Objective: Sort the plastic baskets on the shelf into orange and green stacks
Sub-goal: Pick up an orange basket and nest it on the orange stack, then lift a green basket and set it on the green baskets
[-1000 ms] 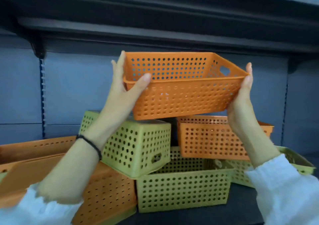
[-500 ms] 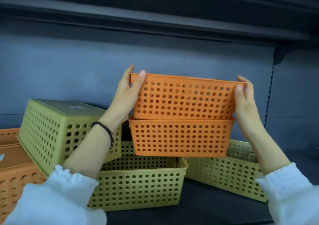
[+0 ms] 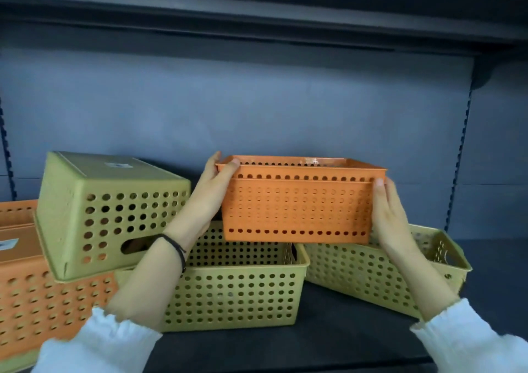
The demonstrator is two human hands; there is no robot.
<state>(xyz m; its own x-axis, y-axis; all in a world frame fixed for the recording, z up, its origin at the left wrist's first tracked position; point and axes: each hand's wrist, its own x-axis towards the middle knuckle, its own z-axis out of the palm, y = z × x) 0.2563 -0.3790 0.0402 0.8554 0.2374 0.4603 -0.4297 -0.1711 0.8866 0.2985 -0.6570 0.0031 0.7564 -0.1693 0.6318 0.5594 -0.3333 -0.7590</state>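
Observation:
Two orange baskets are nested one inside the other at the centre; only the upper rim of the inner one shows. My left hand grips their left end, thumb on the rim. My right hand presses flat against the right end. The pair rests across two upright green baskets, one in front and one tilted at the right. An upside-down green basket leans on an overturned orange basket at the left.
The dark shelf board runs under everything, with bare surface at the front right. A grey back panel stands behind, and an upper shelf hangs overhead. Slotted uprights flank the bay. Another orange basket edge sits far left.
The orange basket came down from the air and slid fully into the second orange basket. My hands moved lower along with it, and the view shifted right and down.

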